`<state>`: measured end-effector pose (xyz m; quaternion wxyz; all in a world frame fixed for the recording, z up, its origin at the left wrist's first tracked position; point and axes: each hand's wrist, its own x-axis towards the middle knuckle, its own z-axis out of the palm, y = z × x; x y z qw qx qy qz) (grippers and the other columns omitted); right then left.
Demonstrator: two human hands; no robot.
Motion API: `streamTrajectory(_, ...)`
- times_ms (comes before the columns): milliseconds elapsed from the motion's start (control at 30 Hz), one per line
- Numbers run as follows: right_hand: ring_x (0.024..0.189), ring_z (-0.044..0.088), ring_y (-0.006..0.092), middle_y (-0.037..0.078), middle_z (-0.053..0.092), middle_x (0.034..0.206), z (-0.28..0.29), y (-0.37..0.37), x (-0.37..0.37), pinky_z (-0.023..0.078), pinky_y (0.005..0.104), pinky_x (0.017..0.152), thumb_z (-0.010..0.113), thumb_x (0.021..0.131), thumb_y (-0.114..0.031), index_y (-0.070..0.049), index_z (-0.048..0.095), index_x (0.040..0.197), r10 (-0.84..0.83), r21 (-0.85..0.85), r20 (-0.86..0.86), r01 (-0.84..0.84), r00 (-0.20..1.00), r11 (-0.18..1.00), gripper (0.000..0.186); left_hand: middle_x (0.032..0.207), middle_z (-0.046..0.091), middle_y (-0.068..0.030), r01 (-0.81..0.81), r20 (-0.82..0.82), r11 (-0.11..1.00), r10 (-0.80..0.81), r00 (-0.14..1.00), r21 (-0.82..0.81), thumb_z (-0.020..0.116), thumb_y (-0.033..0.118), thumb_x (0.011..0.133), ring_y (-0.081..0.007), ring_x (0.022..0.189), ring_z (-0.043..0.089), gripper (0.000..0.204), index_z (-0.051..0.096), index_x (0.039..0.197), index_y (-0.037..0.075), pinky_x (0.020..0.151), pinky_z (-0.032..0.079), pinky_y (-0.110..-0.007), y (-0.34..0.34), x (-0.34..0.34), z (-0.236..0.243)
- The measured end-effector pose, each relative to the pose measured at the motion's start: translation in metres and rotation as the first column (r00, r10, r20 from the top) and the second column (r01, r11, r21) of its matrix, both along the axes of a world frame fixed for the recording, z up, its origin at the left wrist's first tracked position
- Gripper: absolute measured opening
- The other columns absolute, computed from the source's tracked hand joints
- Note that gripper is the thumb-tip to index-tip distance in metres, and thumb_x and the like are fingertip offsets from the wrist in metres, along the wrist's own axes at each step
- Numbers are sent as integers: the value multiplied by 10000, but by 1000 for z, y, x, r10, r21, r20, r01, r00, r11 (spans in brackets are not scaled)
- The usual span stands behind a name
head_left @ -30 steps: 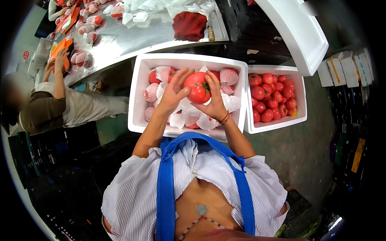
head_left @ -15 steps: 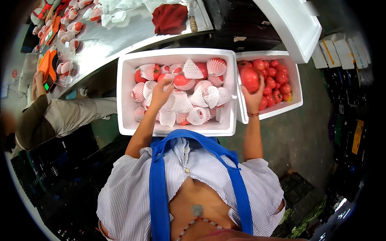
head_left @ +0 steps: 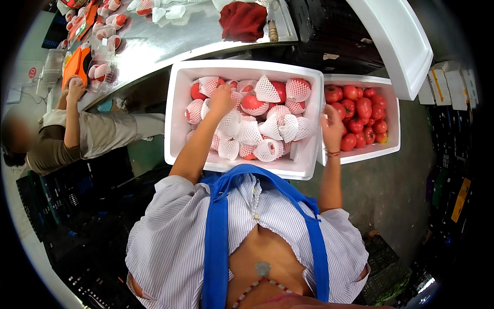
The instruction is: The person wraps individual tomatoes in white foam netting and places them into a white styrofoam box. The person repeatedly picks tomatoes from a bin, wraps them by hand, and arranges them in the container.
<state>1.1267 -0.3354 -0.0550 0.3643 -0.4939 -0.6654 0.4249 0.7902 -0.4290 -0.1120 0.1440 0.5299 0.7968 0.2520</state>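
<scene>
My left hand [head_left: 223, 101] is over the left part of a white foam box [head_left: 177, 123], its fingers curled down among red tomatoes [head_left: 253, 105] in white foam nets [head_left: 249, 133]. What those fingers grip, if anything, is hidden. My right hand [head_left: 332, 127] hovers at the near left side of a second white foam box [head_left: 393, 121], beside the rim of the first. No tomato shows in it, and its fingers are slightly bent and apart. Bare tomatoes fill this second box, with a larger, longer tomato [head_left: 364, 108] lying on top.
A metal table [head_left: 159, 44] beyond the boxes carries a dark red cloth [head_left: 243, 21], a wooden handle [head_left: 272, 32], netted tomatoes and orange trays [head_left: 76, 67]. A co-worker [head_left: 56, 129] is at its left. A white foam lid [head_left: 393, 44] leans behind the right box; dark crates stand around.
My right hand has let go of the large tomato, which now appears to lie in the right box. My left hand has moved slightly away from me. The whole view has shifted.
</scene>
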Motion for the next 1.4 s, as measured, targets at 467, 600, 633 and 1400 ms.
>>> streamTrajectory(467, 789, 594, 242, 133, 595, 867, 11, -63, -96, 464, 313, 709, 587, 718, -94, -12, 550, 998, 537, -41, 67, -535, 841, 844, 294, 1116, 479, -132, 92, 11, 987, -91, 996, -136, 735, 282, 546, -332, 1000, 447, 751, 412, 1193, 78, 845, 401, -410, 19, 71, -17)
streamTrajectory(600, 808, 586, 241, 137, 588, 890, 9, -57, -89, 459, 309, 729, 586, 720, -66, -5, 532, 1030, 421, 32, 21, -421, 907, 906, 321, 1150, 472, -155, -1, 402, 1000, 6, 916, -14, 762, 296, 549, -308, 1004, 485, 819, 374, 1230, 60, 856, 400, -378, 6, 58, -9)
streamTrajectory(633, 813, 585, 239, 137, 584, 906, 9, -55, -89, 458, 310, 731, 584, 721, -60, -4, 526, 1040, 383, 50, 6, -383, 924, 922, 329, 1151, 470, -156, -45, 522, 999, 39, 852, -2, 766, 297, 557, -288, 1017, 487, 825, 367, 1237, 55, 861, 401, -364, 0, 55, -4)
streamTrajectory(1400, 802, 518, 124, 73, 525, 937, 71, -65, -107, 423, 235, 724, 543, 742, 44, -5, 570, 848, 593, 19, -438, -653, 676, 758, 120, 1205, 458, -70, -90, 898, 993, 31, -438, -79, 576, 415, 786, -216, 1109, 463, 578, 373, 1232, 108, 852, 450, -388, -61, 55, 58)
